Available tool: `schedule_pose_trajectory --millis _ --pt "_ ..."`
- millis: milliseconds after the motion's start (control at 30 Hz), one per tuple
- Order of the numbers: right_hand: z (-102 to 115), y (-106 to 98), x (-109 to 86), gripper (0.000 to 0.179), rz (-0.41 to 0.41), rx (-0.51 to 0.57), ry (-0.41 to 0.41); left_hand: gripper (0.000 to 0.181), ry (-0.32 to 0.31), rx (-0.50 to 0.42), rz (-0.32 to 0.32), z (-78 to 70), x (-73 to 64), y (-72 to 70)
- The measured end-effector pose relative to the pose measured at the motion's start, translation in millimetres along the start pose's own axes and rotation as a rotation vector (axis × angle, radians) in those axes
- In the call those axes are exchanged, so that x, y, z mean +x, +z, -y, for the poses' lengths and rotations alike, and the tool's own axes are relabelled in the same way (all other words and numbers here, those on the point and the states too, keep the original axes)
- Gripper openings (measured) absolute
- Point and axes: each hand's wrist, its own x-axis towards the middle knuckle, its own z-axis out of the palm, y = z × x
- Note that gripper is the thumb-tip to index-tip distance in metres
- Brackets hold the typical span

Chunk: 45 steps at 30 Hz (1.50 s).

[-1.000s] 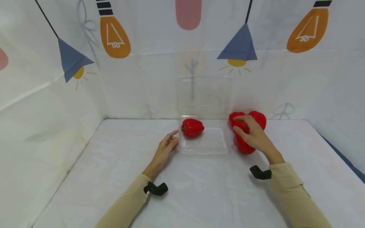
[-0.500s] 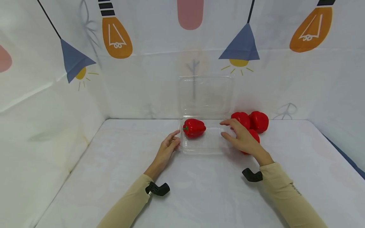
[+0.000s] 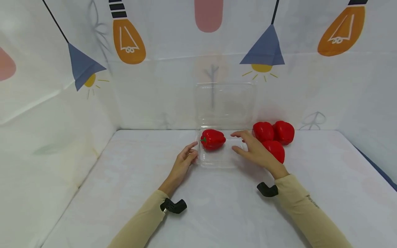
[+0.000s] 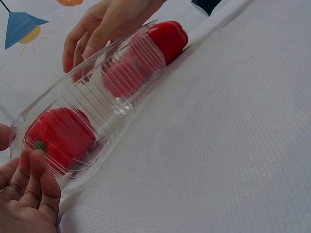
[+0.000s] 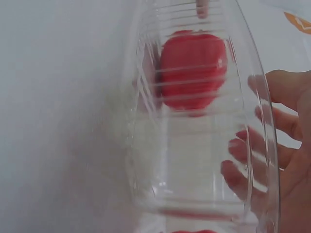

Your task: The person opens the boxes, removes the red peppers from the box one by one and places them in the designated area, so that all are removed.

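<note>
A clear plastic container (image 3: 217, 165) stands at the back of the table, its lid (image 3: 225, 103) raised behind it. Inside, at the left end, lies a red bell pepper (image 3: 213, 139) with a green stem. My left hand (image 3: 183, 162) touches the container's left end with its fingertips, fingers loosely bent. Over the container's right part hovers my right hand (image 3: 255, 151), fingers spread and nothing between them. In the right wrist view some right-hand fingers show through the clear wall beside the pepper (image 5: 193, 70).
Three more red bell peppers (image 3: 283, 132) sit together right of the container, partly behind my right hand. A white cloth wall with printed lamps (image 3: 262, 51) rises behind the white table (image 3: 223, 206).
My right hand has moved left from over the three peppers to above the container, thumb and fingers apart. The left hand stays at the container's left end.
</note>
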Motion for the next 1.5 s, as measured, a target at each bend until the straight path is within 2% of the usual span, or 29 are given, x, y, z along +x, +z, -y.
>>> schedule_pose_trajectory --millis 67,300,500,633,933,1233,1367,1500 --pt "1.9 3.0 3.1 0.056 0.01 0.008 -0.008 0.044 -0.003 -0.012 0.001 0.4 0.7 0.4" --pt "6.9 12.2 11.9 0.06 0.003 -0.005 -0.029 0.041 0.032 -0.002 -0.026 27.8 12.1 -2.7" --pt "9.3 21.7 20.2 0.061 0.001 -0.046 -0.048 0.042 0.029 0.002 -0.025 29.6 12.4 -3.6" --pt "12.4 28.0 26.9 0.061 0.007 -0.062 -0.086 0.042 0.026 -0.001 -0.027 30.0 12.0 -3.8" --pt "23.4 39.2 41.7 0.075 0.02 -0.081 -0.088 0.042 0.027 0.007 -0.024 29.4 12.5 -3.7" --pt "31.6 48.2 56.1 0.079 -0.011 -0.179 -0.18 0.043 0.032 -0.016 -0.017 28.7 13.1 -2.8" --pt "33.7 51.2 60.2 0.08 -0.015 -0.205 -0.179 0.044 0.023 -0.021 0.006 23.9 11.5 -4.0" --pt "34.6 53.5 62.6 0.08 -0.008 -0.208 -0.155 0.044 0.026 -0.014 0.023 11.0 5.1 -3.0"
